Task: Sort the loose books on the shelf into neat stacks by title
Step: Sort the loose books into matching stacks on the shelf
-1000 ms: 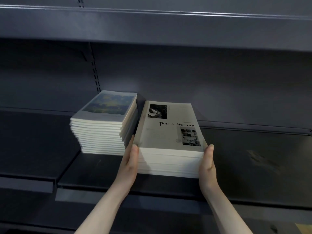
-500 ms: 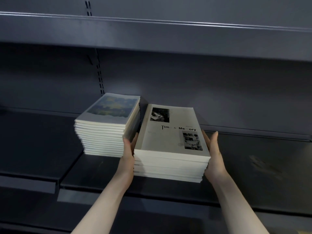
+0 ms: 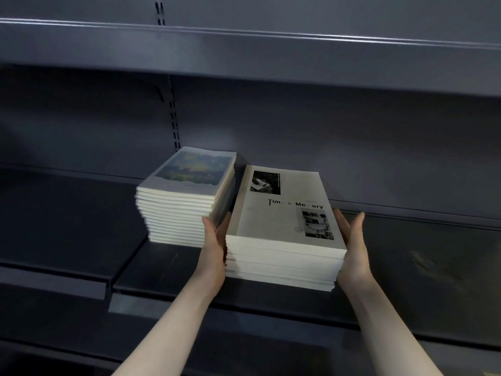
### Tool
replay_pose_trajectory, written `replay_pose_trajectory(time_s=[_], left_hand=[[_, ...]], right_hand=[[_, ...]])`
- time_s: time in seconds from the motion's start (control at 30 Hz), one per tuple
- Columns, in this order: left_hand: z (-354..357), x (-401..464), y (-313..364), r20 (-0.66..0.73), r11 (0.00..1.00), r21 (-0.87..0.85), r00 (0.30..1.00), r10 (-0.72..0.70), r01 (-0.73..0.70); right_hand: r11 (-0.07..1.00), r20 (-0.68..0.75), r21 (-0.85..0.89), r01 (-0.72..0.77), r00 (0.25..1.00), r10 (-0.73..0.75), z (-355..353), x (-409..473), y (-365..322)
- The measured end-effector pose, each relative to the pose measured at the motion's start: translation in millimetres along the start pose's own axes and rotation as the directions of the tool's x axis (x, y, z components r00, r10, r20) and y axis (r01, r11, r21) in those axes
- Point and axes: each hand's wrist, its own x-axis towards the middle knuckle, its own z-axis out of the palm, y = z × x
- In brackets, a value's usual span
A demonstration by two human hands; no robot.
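Two stacks sit on the dark metal shelf (image 3: 162,270). The grey-covered stack (image 3: 284,240), its top book reading "Tim & Me ory", lies between both hands. The left hand (image 3: 215,245), fingers straight, presses flat against its left side, wedged in the narrow gap beside the painted-cover stack (image 3: 184,202), which stands just at ten o'clock and is taller. The right hand (image 3: 352,248) lies open-palmed along the right edge, fingers extended and a little spread; its grip is not curled round anything. At twelve o'clock the upper shelf (image 3: 244,50) overhangs, and a slotted upright (image 3: 174,115) runs down the back panel behind the painted-cover stack.
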Motion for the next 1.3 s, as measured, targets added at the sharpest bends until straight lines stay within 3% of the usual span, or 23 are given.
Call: replay_pose_trajectory(time_s=[0.13,0.23,0.33,0.53,0.67,0.9,1.07,1.3], left_hand=[[-11,-21,-9,0.047,0.963,0.259,0.996,0.07,-0.08],[-24,-21,-19,0.197,0.868,0.452,0.972,0.127,-0.205],[-32,-15,-23,0.248,0.825,0.5,0.957,0.154,-0.262],[-33,-9,-30,0.276,0.787,0.519,0.937,0.214,-0.333],[-34,-7,-32,0.285,0.798,0.492,0.93,0.232,-0.35],[-23,-1,-29,0.295,0.876,0.308,0.912,0.284,-0.373],[-15,5,-32,0.246,0.886,0.215,0.901,0.358,-0.411],[-18,9,-32,0.283,0.861,0.283,0.894,0.347,-0.423]], right_hand=[[1.0,-0.123,0.013,0.027,0.992,-0.025,-3,-15,7],[0.984,-0.109,-0.176,0.037,0.992,-0.057,-8,-26,19],[0.939,-0.059,-0.335,0.079,0.993,-0.104,-11,-34,20],[0.911,0.033,-0.383,0.153,0.988,-0.152,-11,-36,25],[0.938,-0.035,-0.309,0.158,0.984,-0.177,-2,-38,28],[0.998,-0.148,-0.067,0.005,0.989,-0.015,4,-41,20],[0.995,-0.193,-0.096,-0.04,0.981,0.021,6,-41,21],[0.998,-0.199,-0.058,-0.021,0.98,0.009,8,-41,20]])
